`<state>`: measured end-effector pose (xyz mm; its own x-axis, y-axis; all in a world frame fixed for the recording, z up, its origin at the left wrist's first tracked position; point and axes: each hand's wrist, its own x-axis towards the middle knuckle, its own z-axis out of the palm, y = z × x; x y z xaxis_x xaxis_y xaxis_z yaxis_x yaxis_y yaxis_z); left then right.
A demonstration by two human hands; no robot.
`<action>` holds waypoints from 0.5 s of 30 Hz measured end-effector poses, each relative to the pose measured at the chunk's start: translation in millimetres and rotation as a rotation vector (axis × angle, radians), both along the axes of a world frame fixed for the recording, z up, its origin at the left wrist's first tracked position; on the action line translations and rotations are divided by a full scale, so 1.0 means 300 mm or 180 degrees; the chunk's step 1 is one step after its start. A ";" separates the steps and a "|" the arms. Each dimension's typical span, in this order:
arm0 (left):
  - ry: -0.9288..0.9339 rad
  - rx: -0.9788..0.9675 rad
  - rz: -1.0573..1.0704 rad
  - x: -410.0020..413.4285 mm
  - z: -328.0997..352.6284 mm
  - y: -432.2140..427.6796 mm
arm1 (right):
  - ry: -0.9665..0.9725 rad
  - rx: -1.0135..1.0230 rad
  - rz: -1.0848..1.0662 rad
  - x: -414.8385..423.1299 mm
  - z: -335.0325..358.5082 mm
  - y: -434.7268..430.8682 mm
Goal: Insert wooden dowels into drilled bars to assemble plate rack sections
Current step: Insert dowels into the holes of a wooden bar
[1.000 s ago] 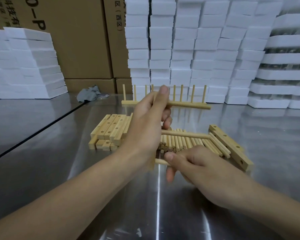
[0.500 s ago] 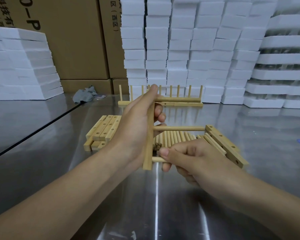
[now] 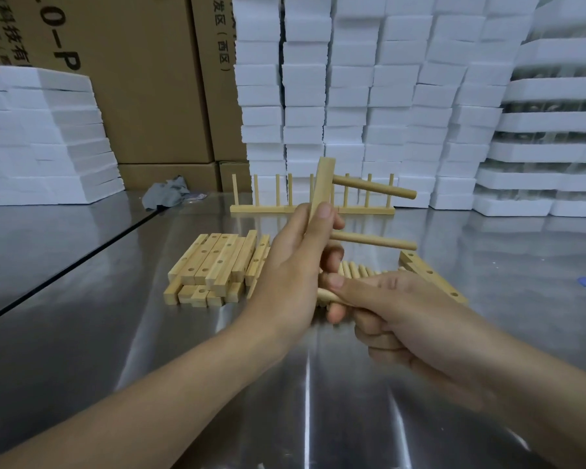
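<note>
The left hand (image 3: 295, 265) is gripping a bar (image 3: 322, 187) upright above the middle of the table (image 3: 82, 299), two dowels (image 3: 374, 240) already jutting from it. The right hand (image 3: 396, 309) is pinching a third dowel (image 3: 329, 295) at the bar's lower end, where the hole is hidden. If that dowel is entering crooked, it is likely jamming or twisting the bar loose.

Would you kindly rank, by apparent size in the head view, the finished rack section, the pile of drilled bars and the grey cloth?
Largest to smallest:
1. Finished rack section
2. Pile of drilled bars, nearly as large, but nearer the camera, so unsure
3. Grey cloth
</note>
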<state>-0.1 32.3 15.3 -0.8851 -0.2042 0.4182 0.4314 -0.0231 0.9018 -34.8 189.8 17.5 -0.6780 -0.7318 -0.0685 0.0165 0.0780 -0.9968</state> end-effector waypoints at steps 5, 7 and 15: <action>0.0048 -0.0189 0.0248 -0.015 -0.013 -0.003 | 0.0243 0.0074 0.0029 -0.029 -0.002 0.010; 0.0078 -0.0166 0.0262 -0.013 -0.010 0.001 | 0.0517 0.0073 0.0037 -0.039 -0.003 0.012; 0.0356 -0.0172 0.0283 0.014 -0.019 0.029 | 0.0432 0.0054 0.0121 -0.043 0.002 0.005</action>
<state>4.2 41.0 9.6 -0.8118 -0.2544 0.5256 0.5274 0.0669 0.8470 -47.7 191.3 18.2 -0.6538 -0.7567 0.0094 -0.1216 0.0928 -0.9882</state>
